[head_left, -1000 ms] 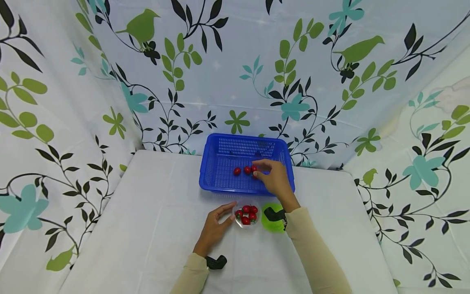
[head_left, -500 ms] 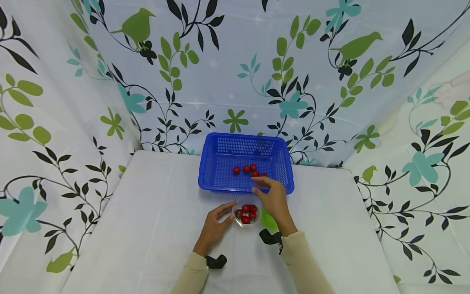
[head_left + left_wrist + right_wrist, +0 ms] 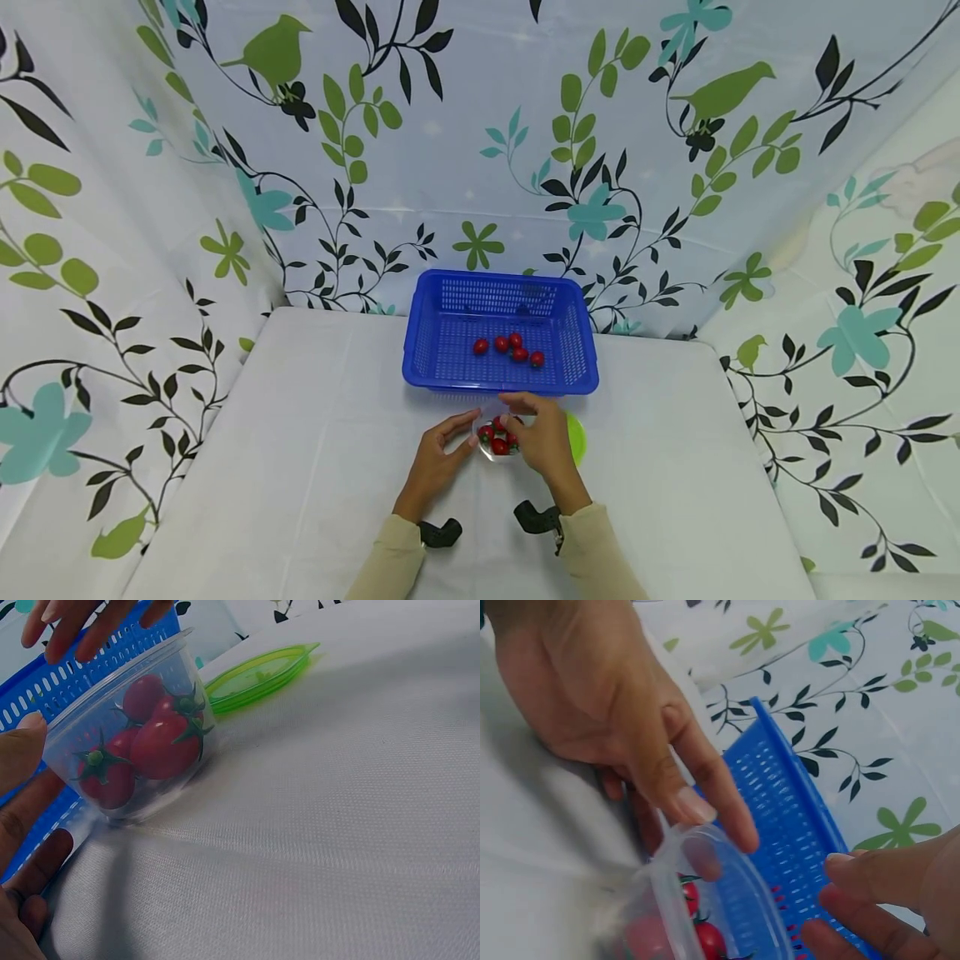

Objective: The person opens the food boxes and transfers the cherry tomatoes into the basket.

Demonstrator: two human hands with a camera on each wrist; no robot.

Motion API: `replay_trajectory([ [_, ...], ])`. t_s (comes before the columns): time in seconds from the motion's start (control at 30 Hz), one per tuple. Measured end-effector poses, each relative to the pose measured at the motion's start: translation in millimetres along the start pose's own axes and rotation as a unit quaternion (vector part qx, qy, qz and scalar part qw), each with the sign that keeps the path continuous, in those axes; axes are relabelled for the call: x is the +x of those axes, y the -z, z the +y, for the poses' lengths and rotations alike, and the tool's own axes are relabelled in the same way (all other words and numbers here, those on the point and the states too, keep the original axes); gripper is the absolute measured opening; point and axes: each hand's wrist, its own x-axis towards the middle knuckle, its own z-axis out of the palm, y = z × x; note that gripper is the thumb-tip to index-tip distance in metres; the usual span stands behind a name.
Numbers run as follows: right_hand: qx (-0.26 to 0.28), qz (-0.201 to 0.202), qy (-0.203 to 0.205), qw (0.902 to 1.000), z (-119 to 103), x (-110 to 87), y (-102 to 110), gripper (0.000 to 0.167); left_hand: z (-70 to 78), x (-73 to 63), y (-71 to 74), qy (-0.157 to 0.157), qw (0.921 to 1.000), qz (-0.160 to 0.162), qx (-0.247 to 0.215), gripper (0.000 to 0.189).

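A clear plastic tub [image 3: 191,671] stands on the table with several red cherry tomatoes [image 3: 498,447] inside, green stems showing. My left hand [image 3: 435,462] holds the tub's left side, thumb at the rim and fingers round the side. Over the tub's right side hovers my right hand [image 3: 547,442], covering part of its contents in the head view. In the right wrist view the right hand's fingers [image 3: 855,919] are spread apart, with no tomato visible between them. A bright green lid [image 3: 259,679] lies just right of the tub, partly hidden by the right hand.
Behind the tub sits a blue perforated basket [image 3: 450,385] with several more tomatoes [image 3: 519,355] on its floor. A white cloth covers the table [image 3: 337,433]. Leaf-patterned curtains [image 3: 450,142] hang at the back and sides.
My right hand has moved from the tomatoes in the basket, back and left to above the tub. The left hand stays at the tub. The basket's tomatoes are uncovered now.
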Motion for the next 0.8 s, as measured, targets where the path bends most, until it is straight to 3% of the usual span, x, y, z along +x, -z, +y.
replay_trajectory([
  [0.43,-0.044,-0.01,-0.012,0.9989,16.2,-8.8,-24.2,0.03,-0.5,1.5,-0.4,-0.014,0.9999,-0.001,0.006,0.045],
  [0.8,-0.08,-0.028,-0.003,0.9964,15.0,-8.2,-36.3,0.03,-2.7,2.0,-0.1,-0.018,0.9998,0.007,0.01,0.044],
])
